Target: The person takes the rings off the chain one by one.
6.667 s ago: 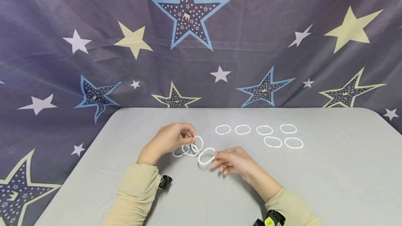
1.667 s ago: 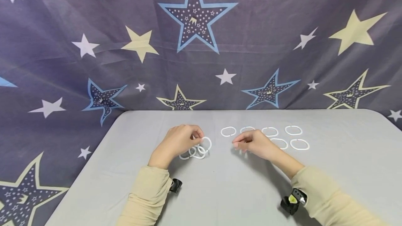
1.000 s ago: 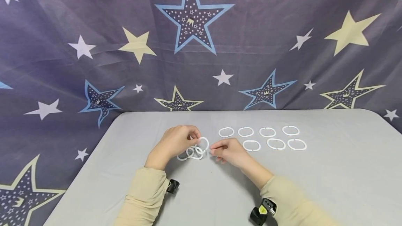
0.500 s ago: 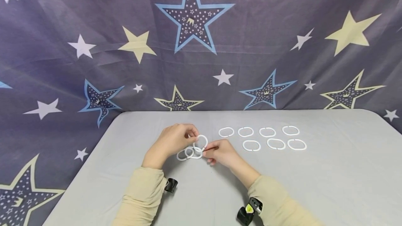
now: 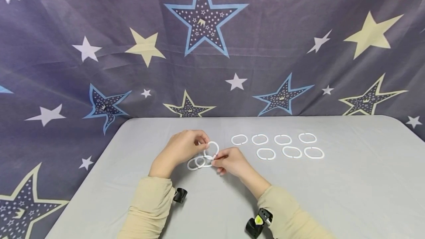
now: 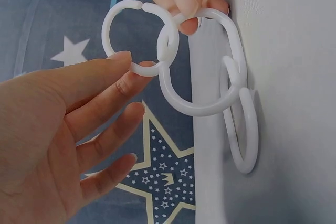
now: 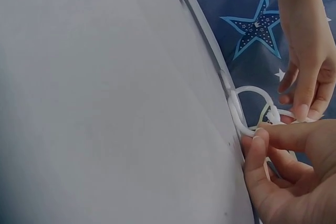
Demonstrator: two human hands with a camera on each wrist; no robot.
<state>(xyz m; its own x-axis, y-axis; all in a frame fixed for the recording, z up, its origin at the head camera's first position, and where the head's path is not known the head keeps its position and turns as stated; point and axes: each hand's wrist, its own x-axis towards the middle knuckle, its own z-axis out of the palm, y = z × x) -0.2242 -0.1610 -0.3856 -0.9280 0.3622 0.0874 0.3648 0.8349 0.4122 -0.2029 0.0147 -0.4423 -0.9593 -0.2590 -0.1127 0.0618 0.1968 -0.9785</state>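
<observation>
My left hand (image 5: pixel 180 148) pinches a white oval link (image 6: pixel 105 32) between thumb and forefinger, its other fingers spread below. This link has a small split and is threaded through a second white link (image 6: pixel 202 110). My right hand (image 5: pixel 234 161) pinches that second link between thumb and forefinger, from the right. A third white link (image 6: pixel 251 129) hangs from the second one, down against the table. Where the links cross, my right fingertips partly hide them in the right wrist view.
Several loose white links lie apart in two rows at the back right, among them a front-left link (image 5: pixel 257 153) and a front-right link (image 5: pixel 323 153). The grey table (image 5: pixel 348 194) meets a star-patterned cloth (image 5: pixel 272 28) behind it. Black wrist cameras (image 5: pixel 255 228) sit at both cuffs.
The separate link my right hand held earlier now lies at the left of the front row. My right hand has come back leftward and taken hold of the chain. The left hand keeps its pinch.
</observation>
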